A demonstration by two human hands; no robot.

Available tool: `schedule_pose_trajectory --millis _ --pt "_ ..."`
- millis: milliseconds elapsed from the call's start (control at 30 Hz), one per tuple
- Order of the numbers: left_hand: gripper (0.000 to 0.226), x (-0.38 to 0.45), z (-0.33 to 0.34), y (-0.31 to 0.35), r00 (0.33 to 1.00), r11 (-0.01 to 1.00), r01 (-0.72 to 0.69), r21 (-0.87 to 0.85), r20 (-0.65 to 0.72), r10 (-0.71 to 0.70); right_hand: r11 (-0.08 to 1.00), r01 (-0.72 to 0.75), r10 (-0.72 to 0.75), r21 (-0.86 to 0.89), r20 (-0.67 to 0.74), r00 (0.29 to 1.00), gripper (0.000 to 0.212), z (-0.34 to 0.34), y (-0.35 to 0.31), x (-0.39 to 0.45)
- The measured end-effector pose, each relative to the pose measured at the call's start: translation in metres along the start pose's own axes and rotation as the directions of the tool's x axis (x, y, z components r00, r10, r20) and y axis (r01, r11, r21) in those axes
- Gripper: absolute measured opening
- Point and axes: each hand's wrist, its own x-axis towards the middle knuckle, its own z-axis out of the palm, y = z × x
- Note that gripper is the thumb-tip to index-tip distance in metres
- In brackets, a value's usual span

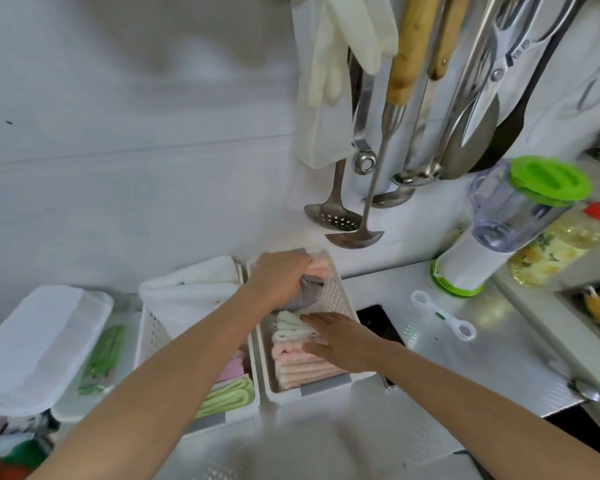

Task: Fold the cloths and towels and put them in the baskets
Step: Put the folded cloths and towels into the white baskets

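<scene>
Two white perforated baskets stand side by side on the counter. The right basket (343, 299) holds a row of folded cloths on edge, pale green-white ones (291, 329) over pink ones (302, 370). My left hand (281, 275) grips a folded grey cloth (307, 294) at the far end of this basket, beside a pink cloth (317, 270). My right hand (340, 339) lies flat with straight fingers on the row of folded cloths. The left basket (149, 334) holds a white towel (194, 289) and folded green cloths (229, 396) with a pink one.
A white lidded container (39, 344) sits far left. Ladles, a skimmer (333, 218) and gloves hang on the wall behind the baskets. A blender with a green lid (520, 209), an oil bottle and a white plastic tool (442, 315) stand on the right of the counter.
</scene>
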Motion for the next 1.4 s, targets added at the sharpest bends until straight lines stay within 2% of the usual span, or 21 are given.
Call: schedule_pose_trajectory --millis 167,233,267,333,433,533,600,633,700,767,800,867,967,1067,1233,1333,1400 --pt "0.039 0.013 0.021 -0.001 0.993 0.998 0.054 0.041 -0.112 -0.049 1.000 -0.006 0.006 -0.005 0.009 1.000 0.066 0.007 -0.002 0.001" --pt "0.037 0.012 0.037 0.001 0.993 0.999 0.038 -0.018 -0.113 -0.040 1.000 0.000 0.000 -0.020 0.002 1.000 0.066 0.008 -0.003 0.000" --pt "0.036 0.011 0.045 0.002 0.997 0.997 0.027 -0.075 -0.072 -0.032 1.000 0.009 -0.009 -0.025 -0.005 1.000 0.065 0.009 -0.004 0.000" --pt "0.034 0.008 0.059 0.004 0.995 0.985 0.009 -0.173 0.097 0.008 0.999 0.025 -0.026 -0.020 -0.025 0.999 0.063 0.009 -0.003 -0.002" --pt "0.032 0.007 0.072 0.002 0.928 0.967 0.038 -0.253 0.367 0.060 1.000 0.023 -0.023 -0.007 -0.012 1.000 0.060 0.010 -0.003 -0.006" --pt "0.028 0.010 0.077 -0.007 0.877 0.937 0.124 -0.327 0.477 0.050 0.998 0.026 -0.025 0.062 -0.012 1.000 0.052 0.005 -0.005 -0.014" --pt "0.027 0.010 0.076 -0.014 0.852 0.942 0.129 -0.310 0.520 0.054 0.976 -0.040 0.054 0.214 -0.058 0.997 0.040 -0.003 -0.007 -0.019" --pt "0.029 0.010 0.075 -0.016 0.853 0.945 0.123 -0.303 0.519 0.055 0.962 -0.075 0.109 0.261 -0.118 0.987 0.033 -0.009 -0.006 -0.019" --pt "0.030 0.007 0.074 -0.017 0.872 0.954 0.107 -0.279 0.487 0.044 0.967 -0.122 0.188 0.224 -0.303 0.934 0.023 -0.020 -0.002 -0.010" --pt "0.029 0.002 0.072 -0.016 0.904 0.963 0.082 -0.257 0.426 0.036 0.976 -0.122 0.188 0.183 -0.409 0.893 0.024 -0.027 0.004 0.004" --pt "0.028 -0.001 0.071 -0.016 0.921 0.967 0.066 -0.245 0.388 0.035 0.981 -0.111 0.165 0.157 -0.390 0.906 0.033 -0.029 0.006 0.012" --pt "0.026 -0.007 0.074 -0.018 0.944 0.970 0.049 -0.240 0.329 0.034 0.992 -0.097 0.114 0.080 -0.235 0.965 0.049 -0.029 0.010 0.026" --pt "0.028 -0.012 0.079 -0.023 0.936 0.949 0.067 -0.309 0.350 0.048 0.991 -0.125 0.128 0.039 -0.058 0.990 0.044 -0.021 0.012 0.039" --pt "0.030 -0.014 0.080 -0.024 0.918 0.930 0.080 -0.358 0.390 0.071 0.992 -0.128 0.127 -0.012 -0.050 0.991 0.034 -0.015 0.016 0.044" --pt "0.029 -0.023 0.073 -0.018 0.927 0.966 0.043 -0.257 0.372 0.058 0.992 -0.095 0.092 -0.079 -0.045 0.995 0.034 -0.012 0.017 0.042" --pt "0.023 -0.028 0.058 -0.019 0.945 0.964 0.062 -0.259 0.326 0.027 0.989 -0.080 0.067 -0.123 -0.110 0.992 0.028 -0.018 0.019 0.042" --pt "0.025 -0.037 0.045 -0.024 0.969 0.960 0.103 -0.259 0.245 -0.037 0.988 -0.075 0.049 -0.135 -0.188 0.981 0.029 -0.027 0.016 0.046"
